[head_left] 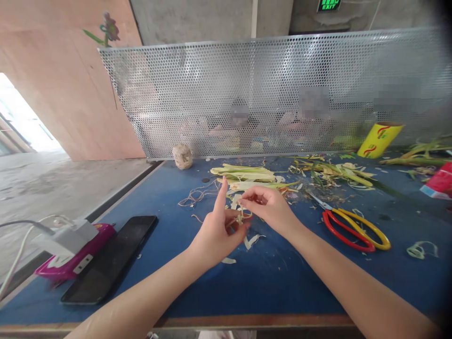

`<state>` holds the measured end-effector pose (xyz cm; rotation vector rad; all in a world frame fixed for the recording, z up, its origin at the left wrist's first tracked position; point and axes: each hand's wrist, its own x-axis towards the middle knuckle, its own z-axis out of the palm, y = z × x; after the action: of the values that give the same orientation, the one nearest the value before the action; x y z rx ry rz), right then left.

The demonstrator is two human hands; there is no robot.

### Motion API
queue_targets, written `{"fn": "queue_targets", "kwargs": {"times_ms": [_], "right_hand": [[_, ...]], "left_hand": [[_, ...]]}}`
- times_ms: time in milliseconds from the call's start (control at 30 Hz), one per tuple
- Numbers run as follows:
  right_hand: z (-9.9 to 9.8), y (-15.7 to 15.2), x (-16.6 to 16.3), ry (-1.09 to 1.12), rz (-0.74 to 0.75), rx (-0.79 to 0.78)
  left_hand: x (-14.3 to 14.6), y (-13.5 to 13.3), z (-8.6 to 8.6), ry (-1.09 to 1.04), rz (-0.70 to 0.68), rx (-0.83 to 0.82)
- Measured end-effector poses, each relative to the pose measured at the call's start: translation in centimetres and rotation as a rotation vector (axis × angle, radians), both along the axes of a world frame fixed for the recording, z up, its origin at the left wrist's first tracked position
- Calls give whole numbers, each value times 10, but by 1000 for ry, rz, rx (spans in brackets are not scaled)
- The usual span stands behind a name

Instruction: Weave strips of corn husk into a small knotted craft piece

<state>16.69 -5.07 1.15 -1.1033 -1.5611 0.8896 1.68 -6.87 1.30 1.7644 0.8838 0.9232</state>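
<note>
Pinching a thin pale leaf strip [241, 217] between both hands, I have it raised just above the table [275, 287], roughly midway between the near edge and the far edge. My right hand [270, 208] comes in from the right, and its fingers [247, 200] are closed on the upper end of the strip, thumb and forefinger meeting with no gap that I can see. My left hand [215, 233] sits lower and to the left, nearer to me. Its thumb and middle fingers are drawn in round the lower part, which looks folded or knotted, though it is too small to tell which. The left forefinger stands straight up, free and touching nothing.

The strip's long axis runs nearly upright, leaning a little from the left hand's grip below up to the right hand's grip above. That short stretch is all that separates the two hands, which almost touch. A curled white scrap [253, 241] lies flat on the table just beneath them.

Beyond my hands, toward the far edge, a heap of green and yellow leaves [247, 173] lies lengthwise along the table, with loose twine strands [194, 195] to its left. A ball of twine [182, 156] stands against the perforated screen [282, 84] at the far edge. The red and yellow scissors [355, 229] lie well apart to the right of my right hand, blades pointing back toward the heap. A dark phone [111, 256] and a pink charger [74, 259] rest near the near left corner
</note>
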Motion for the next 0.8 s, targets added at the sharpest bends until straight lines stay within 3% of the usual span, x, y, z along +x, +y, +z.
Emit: {"fn": "queue_targets", "kwargs": {"times_ms": [100,200,267,367,500,800], "right_hand": [[0,0,2,-14,7,7],[4,-3,6,-134,-103,179],[7,-6,9,-218,-36,209],[7,-8,11,-230,150,52],[2,-7,11,-189,273,-141],[19,-8,21,-179,344,-155]], "left_hand": [[0,3,4,-201,-28,-174],[-1,8,8,-370,-22,-285],[-3,10,10,-407,23,-309],[-5,12,12,-397,93,-294],[-6,14,13,-379,141,-233],[-11,27,10,-344,199,-170]]}}
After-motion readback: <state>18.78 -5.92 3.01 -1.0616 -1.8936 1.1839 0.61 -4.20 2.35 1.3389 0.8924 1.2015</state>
